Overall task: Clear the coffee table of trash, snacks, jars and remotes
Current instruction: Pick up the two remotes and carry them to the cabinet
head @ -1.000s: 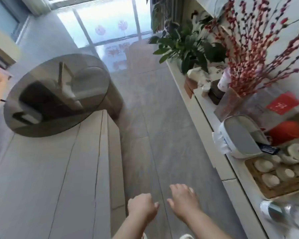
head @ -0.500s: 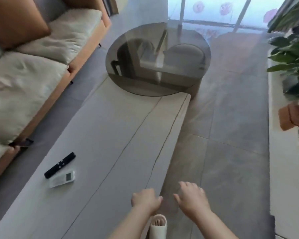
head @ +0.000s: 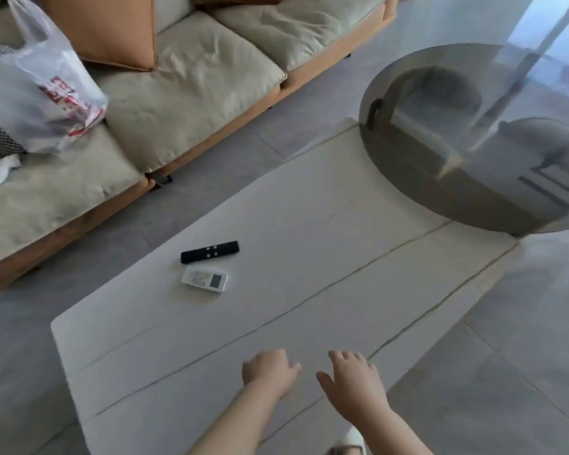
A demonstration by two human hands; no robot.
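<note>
Pale stone makes up the long coffee table [head: 309, 224], which now fills the head view, with a round smoked-glass top [head: 473, 142] overlapping its far right end and a beige sofa [head: 194, 77] along its far side. Half a second ago the two remotes sat small at the left of the picture; a second ago they were out of sight altogether, so the gaze has swung onto them. A black remote [head: 210, 251] and a white remote [head: 205, 280] lie side by side, just apart, near the table's far long edge toward its left end. They look to be all that remains, so the clearing seems nearly done. Both hands hover over the near edge holding nothing: the left hand [head: 268, 367] loosely curled, the right hand [head: 352, 377] relaxed with fingers spread. A clear plastic bag [head: 40, 93] on the sofa carries red print too blurred to read; the white remote's screen shows nothing legible.
</note>
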